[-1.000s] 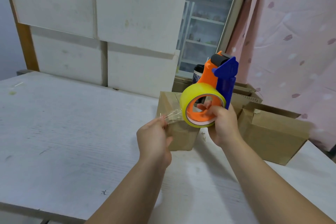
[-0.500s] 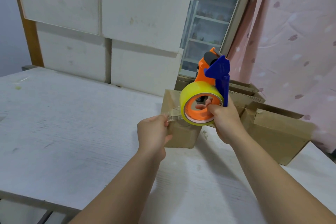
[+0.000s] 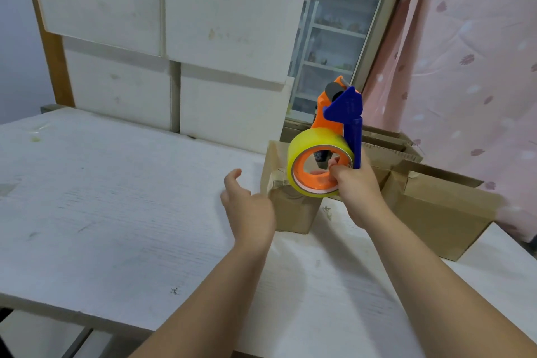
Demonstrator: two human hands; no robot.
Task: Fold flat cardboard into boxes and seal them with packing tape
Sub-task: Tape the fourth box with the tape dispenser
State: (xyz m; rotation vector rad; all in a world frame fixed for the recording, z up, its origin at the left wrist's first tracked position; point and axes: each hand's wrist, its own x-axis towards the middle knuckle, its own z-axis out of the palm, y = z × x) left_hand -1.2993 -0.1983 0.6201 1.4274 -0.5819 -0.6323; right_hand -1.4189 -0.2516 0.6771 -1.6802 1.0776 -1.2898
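**A:** Head view, the only one. Where are the hands?

**B:** The right hand (image 3: 359,195) is raised above the white table (image 3: 116,212) and grips the tape dispenser (image 3: 345,109), which has an orange frame and a blue handle. Its fingers are curled, and two fingertips reach inside the orange core of the yellow tape roll (image 3: 313,142).

**A:** And the other one?

**B:** The left hand (image 3: 248,209) holds nothing. Its fingers are loose and a little spread, and the thumb points up. It is just beside the left wall of the small cardboard box (image 3: 293,215). Whether the fingertips touch this wall, I cannot tell.

**A:** Where does this box stand?

**B:** It stands on the table, toward the far right part, directly below and behind the roll. The roll hides a part of its top. A wrinkled strip of clear tape (image 3: 277,179) lies on its upper left corner and appears to run toward the roll.

**A:** Is other cardboard visible?

**B:** Yes. A bigger open box (image 3: 436,212) stands to the right of the small one, with its flaps up. Flat cardboard pieces (image 3: 386,145) are behind both. Behind the table there are white boards (image 3: 203,23) and a window (image 3: 334,38), and on the right hangs a pink curtain (image 3: 465,67).
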